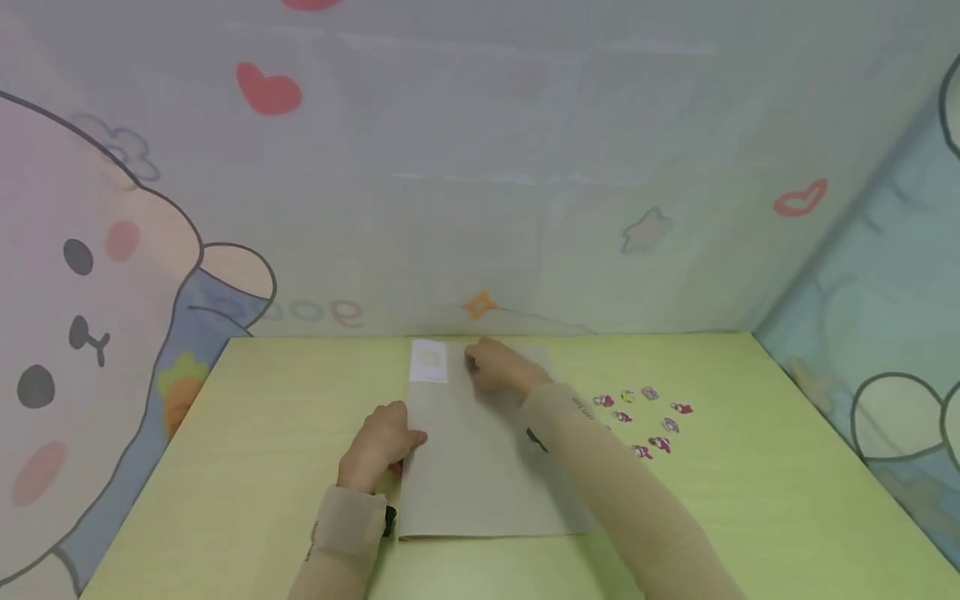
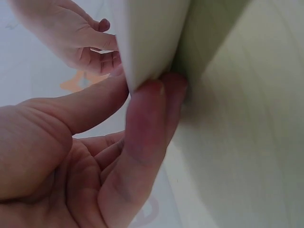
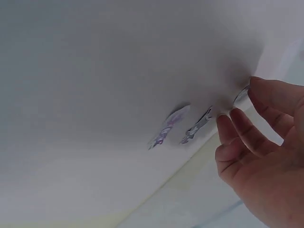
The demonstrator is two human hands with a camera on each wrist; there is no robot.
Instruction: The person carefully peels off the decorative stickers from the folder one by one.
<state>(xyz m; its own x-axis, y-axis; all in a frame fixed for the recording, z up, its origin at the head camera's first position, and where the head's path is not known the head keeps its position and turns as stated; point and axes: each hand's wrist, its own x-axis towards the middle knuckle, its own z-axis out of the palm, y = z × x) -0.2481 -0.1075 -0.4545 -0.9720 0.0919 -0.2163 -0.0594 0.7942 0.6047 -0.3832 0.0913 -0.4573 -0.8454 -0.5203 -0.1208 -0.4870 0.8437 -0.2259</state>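
A large flat pale grey booklet (image 1: 472,467) lies in front of me, its left edge thick like a fold. My left hand (image 1: 381,442) grips that edge, thumb on top and fingers (image 2: 147,114) curled against the side. Over the booklet's far part is my right hand (image 1: 498,367). Its thumb and fingertips pinch a small cut-out sticker (image 3: 241,96) close to the surface, as the right wrist view shows. Beside it on the booklet are a purplish sticker (image 3: 169,127) and a grey-white sticker (image 3: 196,126), hidden by the right hand and arm in the head view.
Several small colourful stickers (image 1: 650,392) lie scattered on the yellow-green table (image 1: 750,483) right of the booklet. A white rectangle (image 1: 428,375) sits at the booklet's far left corner. Behind the table rises a cartoon-printed backdrop (image 1: 480,208), with side panels left and right.
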